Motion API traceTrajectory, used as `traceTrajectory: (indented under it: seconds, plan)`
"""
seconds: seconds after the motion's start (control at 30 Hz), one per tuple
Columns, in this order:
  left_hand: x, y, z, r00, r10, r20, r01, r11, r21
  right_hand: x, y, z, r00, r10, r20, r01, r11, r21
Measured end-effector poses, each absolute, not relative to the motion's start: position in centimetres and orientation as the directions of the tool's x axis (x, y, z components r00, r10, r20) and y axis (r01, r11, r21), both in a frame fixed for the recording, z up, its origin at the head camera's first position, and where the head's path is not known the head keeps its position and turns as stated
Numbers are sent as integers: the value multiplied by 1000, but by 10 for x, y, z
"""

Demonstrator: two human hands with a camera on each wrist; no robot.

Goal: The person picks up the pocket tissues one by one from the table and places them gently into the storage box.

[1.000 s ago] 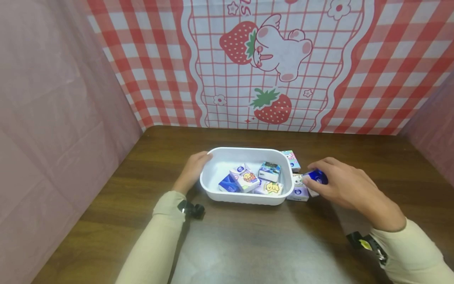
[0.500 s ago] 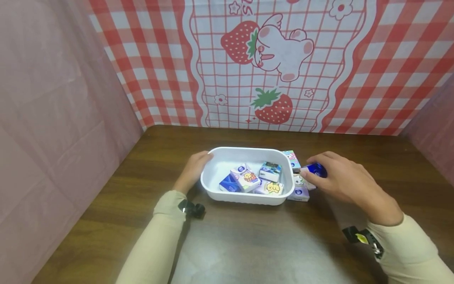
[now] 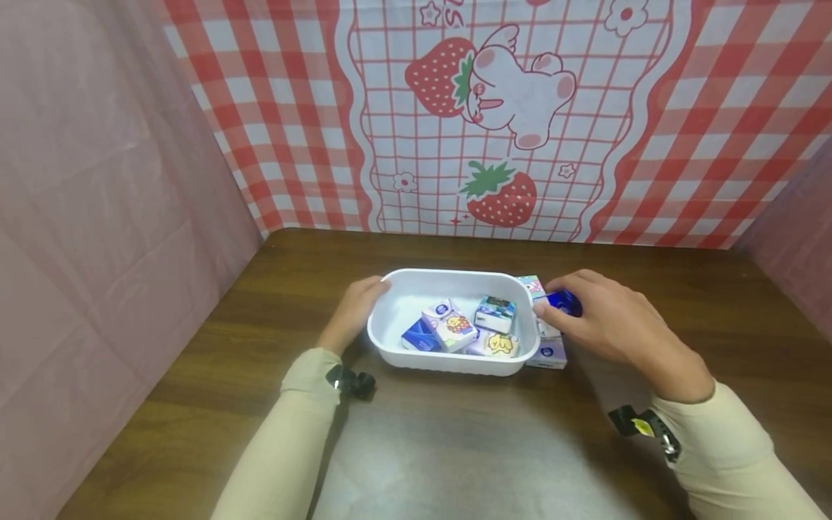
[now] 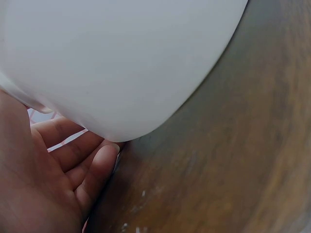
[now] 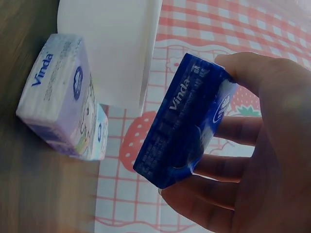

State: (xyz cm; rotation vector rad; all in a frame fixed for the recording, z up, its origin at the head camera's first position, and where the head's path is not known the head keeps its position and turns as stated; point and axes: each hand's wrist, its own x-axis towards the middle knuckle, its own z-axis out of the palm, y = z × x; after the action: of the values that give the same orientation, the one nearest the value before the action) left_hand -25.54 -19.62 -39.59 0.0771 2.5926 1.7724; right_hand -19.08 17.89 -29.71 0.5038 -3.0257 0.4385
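On the dark brown table (image 3: 403, 448) (wood grain, dull glare toward the front) sits a white tub (image 3: 448, 363), smooth plastic by the look of it, a rounded oblong w/ a lipped rim. L hand (image 3: 353, 310) grips its left end: a fingertip lies on the rim, the other fingers loosely bent below it by the outer wall. R hand (image 3: 617, 321) pinches a dark-blue pkt (image 5: 184, 121) betw. thumb & fingers, just off the tub's right end; it's a glossy block w/ crisp edges, "Vinda" in pale lettering, held tilted & clear of the table.

Inside the tub, approx. mid to right, four small box-shaped pkts: a plain blue pkt (image 3: 419, 337), a white chick-print pkt (image 3: 450, 325) lying aslant partly over it, a teal-topped pkt (image 3: 496, 313) w/ white side, & a lilac pkt w/ yellow figure (image 3: 497, 344) in front.

Outside, close by the right end: a lilac "Vinda" pkt (image 5: 63, 92), its film wrap slightly wrinkled, & a pink-and-turquoise pkt (image 3: 529, 285) farther back, partly hidden in the head view.

Both sleeves (image 3: 273, 448) are plain beige cloth, each w/ a small black cam (image 3: 354, 384) at the wrist. Bkgd: a red-and-white checked cloth (image 3: 260, 108) w/ strawberry prints; thin, creased pink drapes (image 3: 97, 217) either side.
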Motion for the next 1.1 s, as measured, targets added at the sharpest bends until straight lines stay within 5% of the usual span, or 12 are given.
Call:
traceTrajectory:
  seconds: [1.1]
  plan:
    - [-257,-197,-397,-999,37,37,47,352,935,-209,139,-301,-921,-361,149,-390,869,-306]
